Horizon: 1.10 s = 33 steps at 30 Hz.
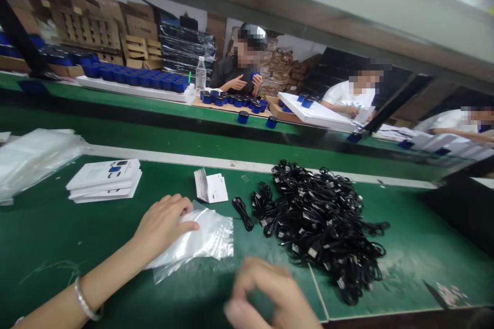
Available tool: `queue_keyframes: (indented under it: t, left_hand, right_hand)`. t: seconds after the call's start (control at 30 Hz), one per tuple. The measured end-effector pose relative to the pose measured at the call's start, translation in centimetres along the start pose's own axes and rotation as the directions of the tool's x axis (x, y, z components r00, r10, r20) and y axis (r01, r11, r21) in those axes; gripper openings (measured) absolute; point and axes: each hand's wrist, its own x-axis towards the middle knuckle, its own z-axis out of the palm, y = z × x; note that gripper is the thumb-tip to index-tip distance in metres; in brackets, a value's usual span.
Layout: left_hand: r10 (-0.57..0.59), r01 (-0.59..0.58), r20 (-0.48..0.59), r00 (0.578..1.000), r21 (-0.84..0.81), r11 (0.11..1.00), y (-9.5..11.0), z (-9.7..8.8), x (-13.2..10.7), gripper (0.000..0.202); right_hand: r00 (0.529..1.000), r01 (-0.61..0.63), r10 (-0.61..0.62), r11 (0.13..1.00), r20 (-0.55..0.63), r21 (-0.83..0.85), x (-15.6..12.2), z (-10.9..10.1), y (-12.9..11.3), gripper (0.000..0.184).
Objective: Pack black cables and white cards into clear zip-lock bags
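Observation:
My left hand (164,223) rests on a small stack of clear plastic zip bags (212,234), its fingers curled at the far edge and its thumb across the top. My right hand (270,290) is smeared by motion near the table's front edge, its thumb and forefinger bent towards each other; whether anything is between them cannot be made out. Just beyond the bags stands a folded white leaflet (212,186). A single bundled black cable (243,214) lies to the right of it, beside a large heap of similar black cables (320,221).
A stack of printed white booklets (104,180) and a pile of larger clear bags (36,159) lie on the left. Across the bench, co-workers sit behind rows of blue jars with black lids (135,77). A shelf (309,5) hangs overhead.

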Motion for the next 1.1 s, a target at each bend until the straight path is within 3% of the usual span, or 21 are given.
queue_keyframes:
  t: [0.03, 0.07, 0.17, 0.33, 0.5, 0.63, 0.67, 0.73, 0.8, 0.87, 1.03, 1.1]
  left_hand:
    - [0.006, -0.006, -0.007, 1.000, -0.014, 1.000, -0.3, -0.1, 0.0, 0.017]
    - [0.012, -0.012, -0.015, 1.000, -0.031, 0.999, -0.5, -0.2, -0.1, 0.021]
    - [0.025, -0.029, -0.053, 0.998, -0.083, 0.996, -1.1, -0.5, -0.6, 0.035]
    - [-0.069, 0.044, -0.125, 0.990, -0.192, 0.980, -1.7, -0.8, -2.2, 0.042]
    - [-0.255, 0.220, -0.020, 0.967, -0.445, 0.868, -1.7, -1.1, -3.8, 0.039]
    - [-0.281, 0.224, -0.022, 0.960, -0.544, 0.808, -1.1, -1.2, -4.9, 0.037]
    - [-0.282, 0.220, -0.021, 0.959, -0.570, 0.792, -1.0, -1.2, -5.0, 0.036]
    - [-0.288, 0.222, -0.009, 0.958, -0.612, 0.759, -1.0, -1.1, -5.3, 0.036]
    - [-0.287, 0.232, 0.016, 0.958, -0.633, 0.739, -1.4, -0.8, -5.5, 0.039]
    - [-0.290, 0.233, 0.006, 0.957, -0.609, 0.758, -2.2, -0.3, -5.7, 0.040]
    - [-0.289, 0.149, -0.355, 0.889, -0.372, 0.916, -2.6, 1.6, -7.4, 0.041]
    - [-0.248, 0.113, -0.280, 0.928, -0.422, 0.900, -1.5, 2.0, -8.0, 0.034]
  right_hand:
    - [0.998, 0.053, -0.048, 0.991, 0.045, -0.122, 1.2, 0.5, -0.2, 0.009]
    - [0.998, 0.066, -0.064, 0.974, 0.012, -0.219, 2.4, 1.1, -0.2, 0.008]
    - [0.997, 0.001, -0.023, 0.963, -0.078, -0.268, 4.4, 2.8, 0.9, 0.016]
    - [0.981, -0.085, 0.068, 0.992, -0.181, -0.088, 5.1, 3.5, 2.0, 0.056]
    - [0.997, -0.023, 0.034, 0.987, -0.067, 0.159, 5.1, 3.8, 1.2, 0.033]
    - [0.985, -0.104, 0.156, 0.877, -0.074, 0.469, 4.9, 4.7, 1.2, 0.063]
    - [0.985, -0.124, 0.169, 0.847, -0.041, 0.518, 4.9, 4.7, 1.2, 0.065]
    - [0.988, -0.152, 0.144, 0.823, 0.058, 0.548, 4.9, 4.6, 0.9, 0.047]
    - [0.986, -0.164, 0.120, 0.847, 0.118, 0.506, 4.9, 4.4, 0.5, 0.026]
    - [0.987, -0.158, 0.128, 0.897, 0.101, 0.413, 4.7, 4.2, 0.2, 0.026]
    - [0.995, -0.097, 0.099, 0.991, -0.009, 0.097, 4.3, 4.5, 0.1, 0.019]
    - [0.999, -0.045, 0.045, 0.999, -0.024, -0.010, 4.3, 5.0, 0.1, 0.021]
